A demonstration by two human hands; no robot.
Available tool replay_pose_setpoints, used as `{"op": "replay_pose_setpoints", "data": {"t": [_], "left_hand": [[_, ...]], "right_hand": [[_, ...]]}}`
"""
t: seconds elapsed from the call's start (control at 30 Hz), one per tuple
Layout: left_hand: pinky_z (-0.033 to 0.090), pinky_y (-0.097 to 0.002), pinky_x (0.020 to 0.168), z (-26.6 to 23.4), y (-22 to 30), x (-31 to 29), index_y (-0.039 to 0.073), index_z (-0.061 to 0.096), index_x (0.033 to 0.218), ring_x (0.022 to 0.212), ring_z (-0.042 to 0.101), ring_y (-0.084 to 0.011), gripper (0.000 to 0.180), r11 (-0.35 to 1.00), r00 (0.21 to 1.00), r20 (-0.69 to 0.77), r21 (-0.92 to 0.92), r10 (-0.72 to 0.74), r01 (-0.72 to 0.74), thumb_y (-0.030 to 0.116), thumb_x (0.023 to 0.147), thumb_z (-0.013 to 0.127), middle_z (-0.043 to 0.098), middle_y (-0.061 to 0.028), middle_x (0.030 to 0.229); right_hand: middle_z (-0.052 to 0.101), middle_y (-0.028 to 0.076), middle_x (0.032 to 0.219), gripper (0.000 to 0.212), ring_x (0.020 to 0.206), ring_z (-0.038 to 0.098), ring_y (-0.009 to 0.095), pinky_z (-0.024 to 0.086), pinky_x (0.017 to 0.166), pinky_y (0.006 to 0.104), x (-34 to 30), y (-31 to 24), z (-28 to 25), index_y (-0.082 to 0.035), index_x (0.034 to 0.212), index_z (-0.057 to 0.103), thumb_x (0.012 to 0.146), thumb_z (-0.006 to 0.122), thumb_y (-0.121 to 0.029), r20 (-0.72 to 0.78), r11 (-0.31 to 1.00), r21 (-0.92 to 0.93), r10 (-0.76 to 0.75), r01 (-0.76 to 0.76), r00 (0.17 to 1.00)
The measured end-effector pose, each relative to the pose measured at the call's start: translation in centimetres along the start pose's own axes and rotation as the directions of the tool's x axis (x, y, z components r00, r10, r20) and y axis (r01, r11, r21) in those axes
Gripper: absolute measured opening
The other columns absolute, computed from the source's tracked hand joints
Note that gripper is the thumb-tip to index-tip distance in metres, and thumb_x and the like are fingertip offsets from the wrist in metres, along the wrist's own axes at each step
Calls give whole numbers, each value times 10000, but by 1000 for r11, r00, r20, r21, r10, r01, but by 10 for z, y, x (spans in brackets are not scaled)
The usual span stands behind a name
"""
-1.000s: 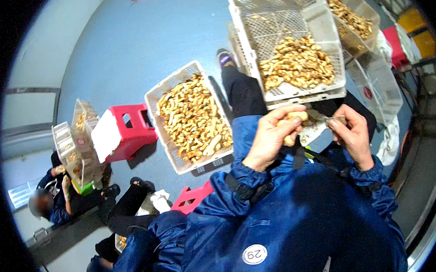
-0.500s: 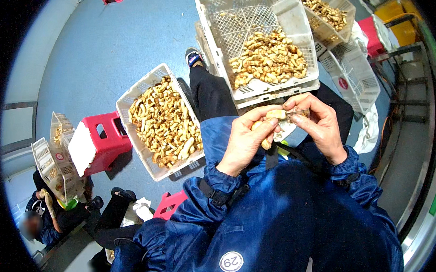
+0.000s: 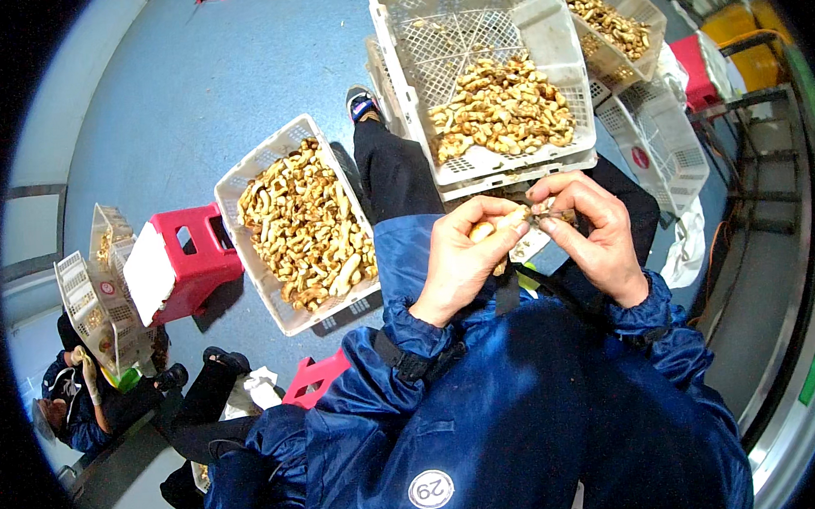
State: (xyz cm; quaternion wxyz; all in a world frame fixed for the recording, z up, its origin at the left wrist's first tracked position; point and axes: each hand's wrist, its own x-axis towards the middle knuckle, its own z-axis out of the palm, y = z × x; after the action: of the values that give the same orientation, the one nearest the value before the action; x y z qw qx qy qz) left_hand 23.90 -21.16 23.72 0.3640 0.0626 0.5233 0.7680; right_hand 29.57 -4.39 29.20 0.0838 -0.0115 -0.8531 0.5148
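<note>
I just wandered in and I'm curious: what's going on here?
A person is working bare-handed. The left grip holds a pale, mushroom-like piece, and the right grip pinches what looks like a thin blade close beside it. To the left, a white crate holds many similar pieces; straight ahead, the top crate of a stack is partly filled with more.

A red-and-white stool (image 3: 193, 277) rests on the blue floor (image 3: 272, 69), with a co-worker (image 3: 89, 430) in dark clothes farther left. At upper right, yellow objects (image 3: 746, 56) show near another red stool (image 3: 693, 71), with crumpled white sheeting (image 3: 685, 251) lower down.
</note>
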Motion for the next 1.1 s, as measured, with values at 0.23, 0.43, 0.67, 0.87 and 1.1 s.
{"op": "replay_pose_setpoints", "data": {"t": [0.23,0.43,0.67,0.87,1.1], "left_hand": [[395,-161,497,5,1,-3,25,634,1006,588,513,-19,185,993,997,17,99,71,-72,93,848,705,611,21,755],[427,-169,550,5,1,-2,13,634,1006,636,536,-32,196,986,996,29,137,90,-93,79,837,708,621,11,785],[479,-235,659,0,-6,1,13,637,1009,763,580,-78,220,867,937,104,358,333,-347,48,807,716,633,-18,851],[469,-242,623,1,-8,7,33,627,1001,731,584,-91,225,601,819,189,595,541,-534,45,795,716,626,-26,855],[392,-162,488,-9,-5,4,44,605,1107,566,525,-35,210,957,958,215,-181,-188,228,137,921,626,654,-36,818]], "right_hand": [[628,67,902,69,817,588,141,461,691,274,-3,2,0,-1,785,586,782,655,-6,33,990,65,120,-122,992],[639,28,871,59,752,570,61,447,681,216,1,9,-2,12,883,630,847,615,-32,59,994,-3,-104,105,993],[637,36,905,38,808,571,76,451,723,223,-5,8,-2,-6,866,612,850,636,-30,87,850,451,261,-272,961],[615,49,930,146,869,543,112,435,751,269,-6,16,0,-22,739,552,807,676,-58,116,919,329,192,-220,975],[630,66,916,97,839,565,120,454,731,273,-3,6,-5,-10,753,565,802,648,-16,58,997,79,-4,-1,998]]}}
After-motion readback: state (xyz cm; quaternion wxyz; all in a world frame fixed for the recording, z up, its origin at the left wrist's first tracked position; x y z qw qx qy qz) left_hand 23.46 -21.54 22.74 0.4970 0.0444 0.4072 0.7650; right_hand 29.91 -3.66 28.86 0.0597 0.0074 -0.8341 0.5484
